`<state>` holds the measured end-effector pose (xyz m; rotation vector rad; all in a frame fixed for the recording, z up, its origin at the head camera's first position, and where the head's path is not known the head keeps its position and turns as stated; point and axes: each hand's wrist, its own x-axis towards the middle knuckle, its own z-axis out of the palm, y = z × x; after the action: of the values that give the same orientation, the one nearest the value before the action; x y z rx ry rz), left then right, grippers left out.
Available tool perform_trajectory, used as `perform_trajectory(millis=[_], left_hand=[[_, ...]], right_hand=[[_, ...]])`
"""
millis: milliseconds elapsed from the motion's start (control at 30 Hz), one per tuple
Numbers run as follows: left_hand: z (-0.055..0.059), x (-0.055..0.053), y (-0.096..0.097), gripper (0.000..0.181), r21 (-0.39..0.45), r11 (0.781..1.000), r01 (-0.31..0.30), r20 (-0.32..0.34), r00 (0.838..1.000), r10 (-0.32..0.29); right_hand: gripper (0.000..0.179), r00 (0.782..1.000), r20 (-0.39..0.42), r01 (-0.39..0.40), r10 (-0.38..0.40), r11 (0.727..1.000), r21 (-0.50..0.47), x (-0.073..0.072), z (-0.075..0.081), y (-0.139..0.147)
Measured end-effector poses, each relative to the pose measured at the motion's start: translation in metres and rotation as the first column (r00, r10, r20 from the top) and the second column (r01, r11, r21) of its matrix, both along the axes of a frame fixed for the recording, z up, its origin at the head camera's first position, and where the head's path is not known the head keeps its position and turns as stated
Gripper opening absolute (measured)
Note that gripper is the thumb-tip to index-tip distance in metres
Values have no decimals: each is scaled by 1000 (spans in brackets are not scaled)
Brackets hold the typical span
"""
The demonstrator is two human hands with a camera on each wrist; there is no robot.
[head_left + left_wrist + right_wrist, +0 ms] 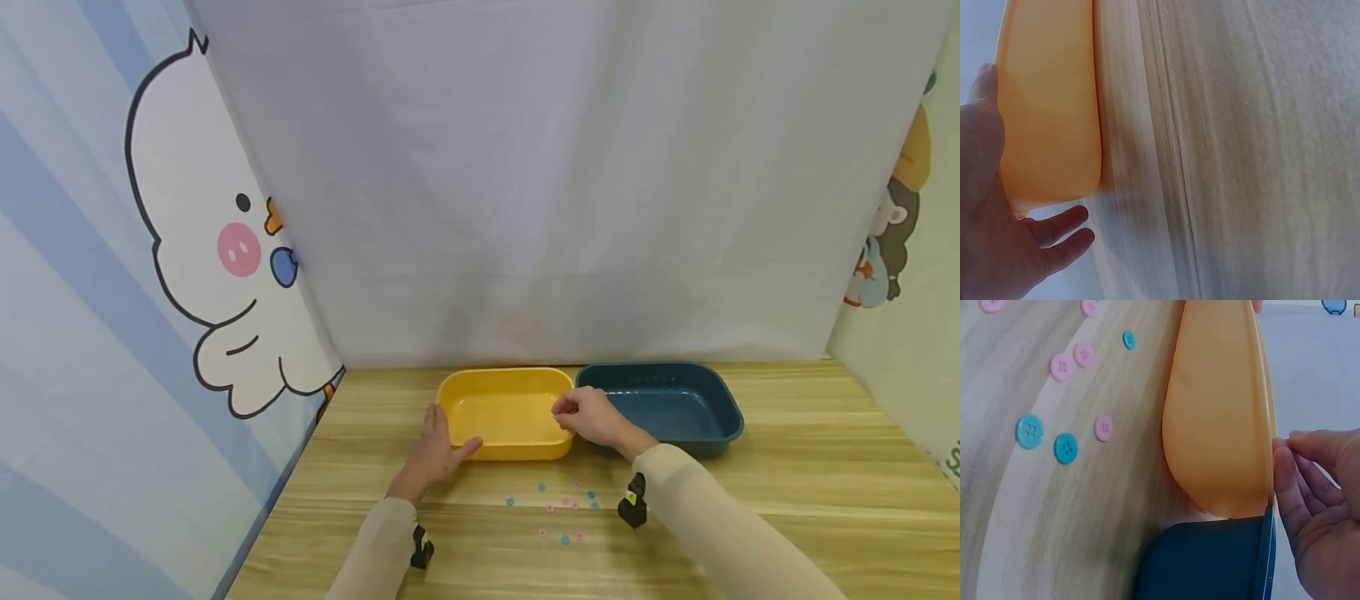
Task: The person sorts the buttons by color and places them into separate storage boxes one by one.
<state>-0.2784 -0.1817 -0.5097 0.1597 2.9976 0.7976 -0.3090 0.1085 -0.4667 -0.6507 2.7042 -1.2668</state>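
Note:
A yellow plastic basin point(506, 452) stands on the table with its long side towards me. My left hand point(437, 447) rests at its front left corner, thumb along the front rim and fingers extended down the left side; the left wrist view shows this hand point(1004, 219) against the outer wall. Over the basin's right end, my right hand point(592, 415) pinches a small blue button point(556, 415) between thumb and forefinger. In the right wrist view the pinching fingertips of that hand point(1319, 487) are at the basin's rim, and the button is hidden.
A dark blue basin point(720, 439) stands against the yellow one's right side. Several pink buttons point(1062, 367) and blue buttons point(1029, 431) lie scattered on the wooden table point(360, 467) in front. A white curtain point(525, 208) hangs behind the basins.

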Motion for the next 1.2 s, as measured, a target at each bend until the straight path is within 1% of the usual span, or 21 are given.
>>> perform_trajectory(millis=[133, 367, 533, 767, 967, 1200], left_hand=[[0, 0, 0, 104, -4, 1000, 10, -6, 1000, -10], [1, 1, 1, 104, 1, 1000, -2, 2, 1000, 2], [3, 2, 1, 105, 2, 1000, -10, 6, 1000, 10], [4, 3, 1, 105, 23, 1000, -11, 16, 1000, 10], [4, 3, 1, 104, 24, 1000, -4, 8, 1000, 4], [4, 4, 2, 103, 38, 999, 1, -4, 1000, -1]], right_hand=[[7, 1000, 17, 9, -9, 1000, 5, -4, 0, -2], [7, 999, 35, 37, -37, 999, 1, -11, -4, -3], [8, 997, 47, 55, -54, 998, -6, -12, -7, -4], [8, 998, 13, 55, -55, 998, -8, -14, -9, -4], [10, 997, 42, 67, -67, 998, -1, -16, -11, -6], [18, 996, 41, 81, -81, 997, 4, -16, -10, -5]])
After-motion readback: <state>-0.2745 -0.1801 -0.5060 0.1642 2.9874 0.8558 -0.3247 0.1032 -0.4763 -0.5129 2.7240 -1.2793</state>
